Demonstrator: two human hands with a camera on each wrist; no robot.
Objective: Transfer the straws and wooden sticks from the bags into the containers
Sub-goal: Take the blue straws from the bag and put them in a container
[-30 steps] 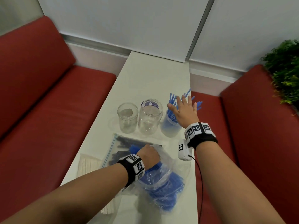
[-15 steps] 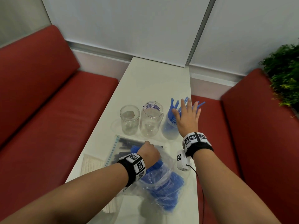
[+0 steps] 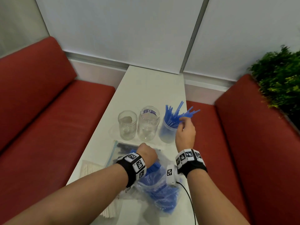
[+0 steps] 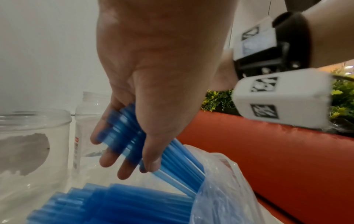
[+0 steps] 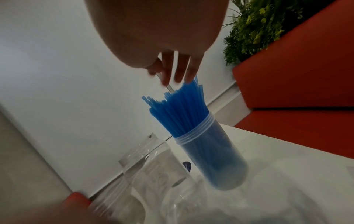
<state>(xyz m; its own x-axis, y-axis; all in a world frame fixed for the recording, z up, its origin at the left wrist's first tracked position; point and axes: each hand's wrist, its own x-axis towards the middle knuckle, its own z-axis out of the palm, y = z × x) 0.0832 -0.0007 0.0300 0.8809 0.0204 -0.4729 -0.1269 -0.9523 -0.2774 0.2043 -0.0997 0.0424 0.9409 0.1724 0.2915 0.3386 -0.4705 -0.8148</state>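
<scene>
Right hand [image 3: 185, 133] has drawn back, fingers loose; left hand [image 4: 153, 84] grips half-hidden blue straws [image 4: 122, 133].

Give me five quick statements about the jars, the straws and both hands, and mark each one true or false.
1. The left hand grips a bunch of blue straws. True.
2. The right-hand jar is empty. False: it is packed with upright blue straws.
3. The right hand is inside the plastic bag. False: its fingers are at the straw tips above that jar.
4. Two clear jars, and, hold no straws. True.
5. The zip bag of dark straws lies on the red seat. False: it lies on the white table.
</scene>
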